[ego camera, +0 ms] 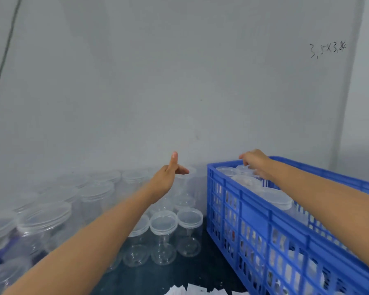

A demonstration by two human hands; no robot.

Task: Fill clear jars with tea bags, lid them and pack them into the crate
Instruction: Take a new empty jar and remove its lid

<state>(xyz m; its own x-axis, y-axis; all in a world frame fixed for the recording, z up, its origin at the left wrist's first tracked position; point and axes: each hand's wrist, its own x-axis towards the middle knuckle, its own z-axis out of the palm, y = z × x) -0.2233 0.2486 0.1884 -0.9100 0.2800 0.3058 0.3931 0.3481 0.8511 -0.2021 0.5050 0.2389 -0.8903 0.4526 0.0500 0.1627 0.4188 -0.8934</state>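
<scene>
right hand (255,161) reaches into the far end of the blue crate (254,211), fingers curled over a lidded jar (246,169), seemingly seating it beside other packed jars; whether it actually grips cannot be told. left hand (168,177) hovers open, holding nothing, over the empty clear jars (164,226) at left, likely ready for the next. crate contents are blurred behind its slats.
</scene>
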